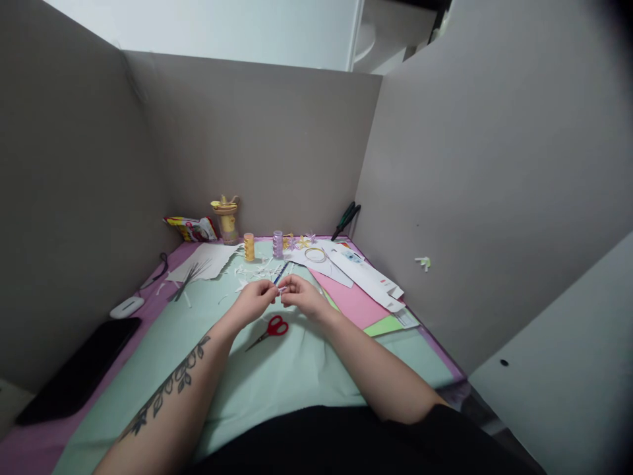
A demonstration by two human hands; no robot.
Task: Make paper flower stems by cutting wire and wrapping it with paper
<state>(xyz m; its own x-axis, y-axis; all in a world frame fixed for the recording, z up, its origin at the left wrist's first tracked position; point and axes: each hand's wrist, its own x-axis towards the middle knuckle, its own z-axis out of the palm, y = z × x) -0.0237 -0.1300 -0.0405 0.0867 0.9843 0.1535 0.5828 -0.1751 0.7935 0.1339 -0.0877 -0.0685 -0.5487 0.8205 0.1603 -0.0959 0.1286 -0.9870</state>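
My left hand (256,301) and my right hand (303,296) meet over the pale green sheet (277,376), fingertips pinched together on a small white paper piece (281,289). Both hands hold it just above the table. Red-handled scissors (270,330) lie shut on the green sheet right below my hands. White paper scraps (254,271) are scattered just beyond my fingers, beside a blue pen (281,271).
A yellow spool (248,247), a lilac spool (277,244), a yellow bottle (227,221) and small paper flowers (299,241) stand at the back. Pink paper (353,302) and white sheets (368,277) lie right. A black phone (82,373) lies left. Grey partition walls enclose the desk.
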